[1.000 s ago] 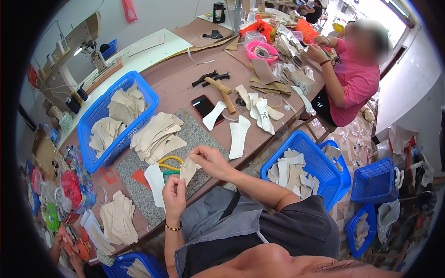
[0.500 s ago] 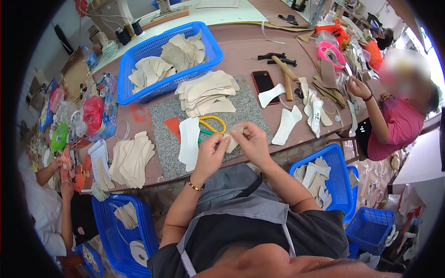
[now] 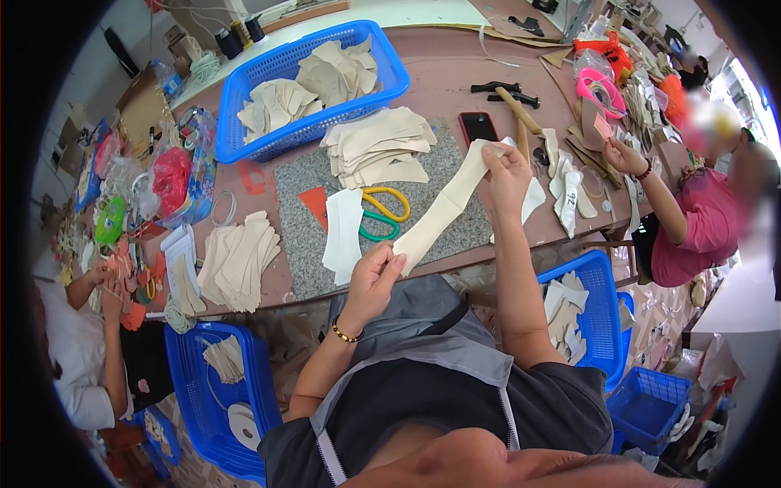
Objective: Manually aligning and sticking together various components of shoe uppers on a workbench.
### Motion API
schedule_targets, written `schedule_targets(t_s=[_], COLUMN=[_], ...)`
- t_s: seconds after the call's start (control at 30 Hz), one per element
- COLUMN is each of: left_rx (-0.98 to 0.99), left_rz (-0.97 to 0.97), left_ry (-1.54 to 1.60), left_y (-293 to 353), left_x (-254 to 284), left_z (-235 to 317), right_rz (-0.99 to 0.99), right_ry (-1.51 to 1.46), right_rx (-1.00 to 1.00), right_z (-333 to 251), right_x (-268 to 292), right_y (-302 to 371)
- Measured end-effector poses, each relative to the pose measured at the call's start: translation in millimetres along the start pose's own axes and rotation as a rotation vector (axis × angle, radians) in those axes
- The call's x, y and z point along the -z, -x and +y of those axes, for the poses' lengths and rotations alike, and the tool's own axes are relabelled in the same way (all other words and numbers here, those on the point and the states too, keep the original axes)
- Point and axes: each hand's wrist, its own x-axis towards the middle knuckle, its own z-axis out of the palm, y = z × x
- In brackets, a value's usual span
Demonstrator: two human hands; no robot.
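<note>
A long cream cut piece [image 3: 446,207], narrow in the middle and wider at both ends, is stretched out between my hands. My left hand [image 3: 374,281] pinches its lower left end, near the table's front edge. The upper right end is gripped by my right hand [image 3: 508,180]. Just left of the piece lie scissors [image 3: 389,213] with one yellow and one green handle loop, their blades hidden under a white piece [image 3: 342,232]. Behind them a stack of cream pieces [image 3: 378,146] rests on the grey speckled slab [image 3: 301,264].
A blue basket [image 3: 317,122] of cream pieces stands at the back. Another stack [image 3: 238,264] lies left of the slab. A phone [image 3: 478,127] and a hammer [image 3: 521,111] lie right. Blue baskets [image 3: 608,325] flank me below the table. Co-workers sit at both sides; one hand [image 3: 625,154] reaches in.
The cream piece was bunched between my hands close together; now it is drawn out lengthwise. My right hand has moved up and right, my left slightly right. The view has shifted a little.
</note>
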Motion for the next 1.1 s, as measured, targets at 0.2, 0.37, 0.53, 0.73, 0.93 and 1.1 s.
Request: schedule_targets(t_s=[0.2, 0.37, 0.53, 0.73, 0.93, 1.1], left_rx=[0.026, 0.149, -0.058, -0.135, 0.062, -0.466], left_rz=[0.019, 0.079, 0.025, -0.004, 0.153, 0.522], left_ry=[0.125, 0.498, 0.391, 0.462, -0.51, -0.85], left_y=[32, 36, -18, -140, -188, -163], left_x=[25, 58, 53, 53, 113, 98], left_z=[15, 23, 29, 19, -59, -35], right_rz=[0.328, 0.175, -0.004, -0.094, -0.112, -0.147], right_ry=[0.2, -0.005, -0.132, 0.028, 0.067, 0.063], right_rx=[0.282, 0.209, 0.037, -0.041, -0.04, -0.102], right_z=[3, -25, -21, 7, -2, -11], right_x=[77, 72, 53, 69, 71, 60], right_y=[-78, -58, -26, -19, 3, 14])
